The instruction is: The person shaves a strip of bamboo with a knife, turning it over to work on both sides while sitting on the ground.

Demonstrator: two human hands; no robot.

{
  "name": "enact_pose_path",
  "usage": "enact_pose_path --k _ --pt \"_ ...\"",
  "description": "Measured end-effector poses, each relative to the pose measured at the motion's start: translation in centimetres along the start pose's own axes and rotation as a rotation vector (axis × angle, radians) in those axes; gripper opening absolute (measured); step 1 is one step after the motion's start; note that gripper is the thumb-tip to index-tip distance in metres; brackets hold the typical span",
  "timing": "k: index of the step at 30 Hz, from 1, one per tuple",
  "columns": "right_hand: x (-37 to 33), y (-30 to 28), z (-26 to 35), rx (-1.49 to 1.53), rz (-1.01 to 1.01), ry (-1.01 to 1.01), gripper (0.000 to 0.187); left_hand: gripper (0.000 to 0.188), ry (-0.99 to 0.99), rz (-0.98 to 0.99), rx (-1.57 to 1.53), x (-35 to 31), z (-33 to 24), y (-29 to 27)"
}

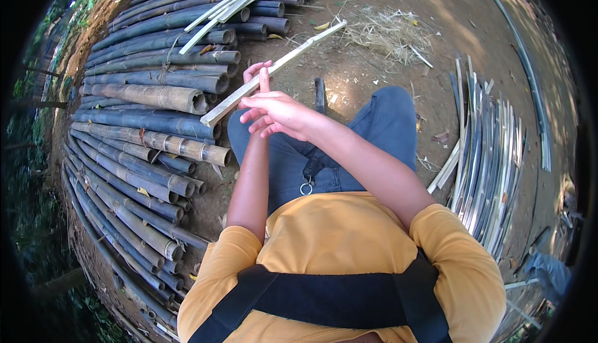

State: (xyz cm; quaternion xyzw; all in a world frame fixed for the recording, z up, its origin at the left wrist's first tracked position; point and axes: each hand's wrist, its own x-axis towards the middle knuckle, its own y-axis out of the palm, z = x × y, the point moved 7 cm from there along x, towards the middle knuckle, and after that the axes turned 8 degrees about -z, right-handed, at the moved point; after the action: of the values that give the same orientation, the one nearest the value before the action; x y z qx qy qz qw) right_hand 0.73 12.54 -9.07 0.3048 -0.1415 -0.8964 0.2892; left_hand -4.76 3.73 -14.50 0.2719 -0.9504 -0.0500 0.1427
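Observation:
A pale split bamboo strip (293, 55) slants up and to the right in front of me, above my crossed wrists. My left hand (254, 71) is mostly hidden behind the strip and my other hand; its fingertips show curled at the strip's far side. Across it comes my right hand (278, 111), its index finger stretched over the strip and touching it, the other fingers apart and loosely bent. Just beyond my lap, a short dark flat piece (320, 95) stands out from the ground; its kind cannot be made out.
Many dark bamboo poles (149, 98) lie stacked on my left, with pale strips (233, 4) on top. Fibre shavings (389, 33) are heaped ahead. A bundle of split bamboo strips (489, 162) lies on my right, beyond it a long green pole (529, 75).

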Motion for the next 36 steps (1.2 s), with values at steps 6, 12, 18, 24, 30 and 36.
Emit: enact_pose_path --k 6,12,18,24,30,36 --pt "5.6 -19.0 -6.2 -0.333 -0.54 -0.169 0.034 0.025 0.057 -0.024 0.163 1.6 0.4 -0.5" --pt "8.1 -25.0 -12.6 -1.046 -0.746 0.068 0.054 0.029 0.066 0.061 0.214 0.8 -0.6 1.4" --pt "8.3 -22.7 -15.2 -1.167 -0.56 0.332 0.037 0.019 0.033 0.078 0.105 0.9 -0.3 1.3" --pt "7.9 -20.9 -15.8 -1.367 -0.342 0.228 0.043 0.024 0.057 0.063 0.149 1.3 -0.3 1.0" --pt "7.6 -24.6 -17.6 -0.71 -0.477 0.399 0.035 0.025 0.079 0.109 0.185 1.3 -1.3 2.6" --pt "6.9 -28.1 -14.9 -0.078 -0.649 0.291 0.038 0.025 0.119 0.109 0.195 3.6 -2.5 2.6"
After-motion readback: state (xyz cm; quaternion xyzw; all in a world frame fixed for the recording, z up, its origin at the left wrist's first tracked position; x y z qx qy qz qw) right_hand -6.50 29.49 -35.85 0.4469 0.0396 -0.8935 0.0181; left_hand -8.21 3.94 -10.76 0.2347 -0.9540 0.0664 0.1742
